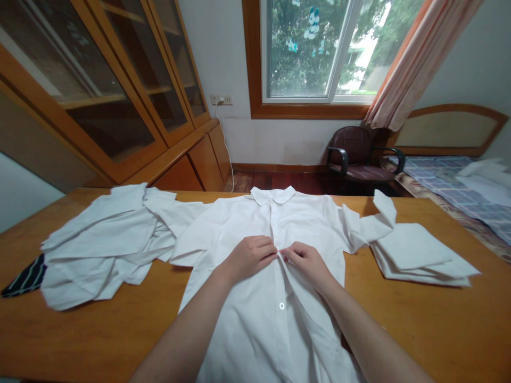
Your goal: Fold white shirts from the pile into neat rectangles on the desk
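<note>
A white collared shirt (247, 314) lies front side up on the wooden table, its collar pointing away from me. My left hand (254, 255) rests on the chest, fingers closed on the front edge near the middle. Facing it, my right hand (302, 257) pinches the other front edge, fingertips almost touching the left ones. Below the hands the two front edges spread apart, and a small white button (281, 306) shows on the left one. Whatever lies between the fingertips is hidden.
Crumpled white clothes (99, 239) lie at the left, with a dark striped cloth (26, 277) under them. Folded white clothing (419, 252) sits at the right. Beyond the wooden table (403, 330) are a chair (353, 151), a glass-door cabinet (159, 101) and a bed (451, 175).
</note>
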`<state>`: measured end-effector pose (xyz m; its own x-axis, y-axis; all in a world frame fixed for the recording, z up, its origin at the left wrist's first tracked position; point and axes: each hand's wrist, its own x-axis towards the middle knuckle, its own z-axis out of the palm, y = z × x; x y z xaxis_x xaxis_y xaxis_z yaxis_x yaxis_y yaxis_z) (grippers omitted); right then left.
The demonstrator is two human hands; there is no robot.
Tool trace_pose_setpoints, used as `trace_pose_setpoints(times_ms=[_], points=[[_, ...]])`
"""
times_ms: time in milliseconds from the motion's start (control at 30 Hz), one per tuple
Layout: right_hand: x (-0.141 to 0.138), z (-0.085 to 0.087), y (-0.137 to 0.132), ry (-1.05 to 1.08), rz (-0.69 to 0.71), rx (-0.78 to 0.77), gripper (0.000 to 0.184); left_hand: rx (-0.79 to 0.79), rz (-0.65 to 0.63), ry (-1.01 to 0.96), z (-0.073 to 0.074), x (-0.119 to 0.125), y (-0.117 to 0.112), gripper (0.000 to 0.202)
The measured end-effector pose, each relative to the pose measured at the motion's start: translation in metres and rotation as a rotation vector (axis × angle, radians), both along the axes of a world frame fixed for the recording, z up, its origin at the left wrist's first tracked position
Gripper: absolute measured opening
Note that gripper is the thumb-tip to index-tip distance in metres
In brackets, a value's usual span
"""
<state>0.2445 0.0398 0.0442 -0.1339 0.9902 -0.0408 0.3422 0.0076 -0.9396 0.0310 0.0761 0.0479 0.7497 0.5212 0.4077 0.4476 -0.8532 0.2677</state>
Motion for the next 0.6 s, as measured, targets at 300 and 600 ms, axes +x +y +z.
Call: trace_pose_setpoints(times_ms=[300,600], points=[[0.0015,-0.0041,0.0007,-0.005,0.030,0.029,0.023,0.029,-0.006,-0.008,-0.0002,-0.0006,0.0000,0.028],[-0.0003,-0.0059,0.0010,-0.044,0.030,0.088,0.019,0.049,-0.005,-0.018,-0.0015,-0.0014,0.0001,0.025]])
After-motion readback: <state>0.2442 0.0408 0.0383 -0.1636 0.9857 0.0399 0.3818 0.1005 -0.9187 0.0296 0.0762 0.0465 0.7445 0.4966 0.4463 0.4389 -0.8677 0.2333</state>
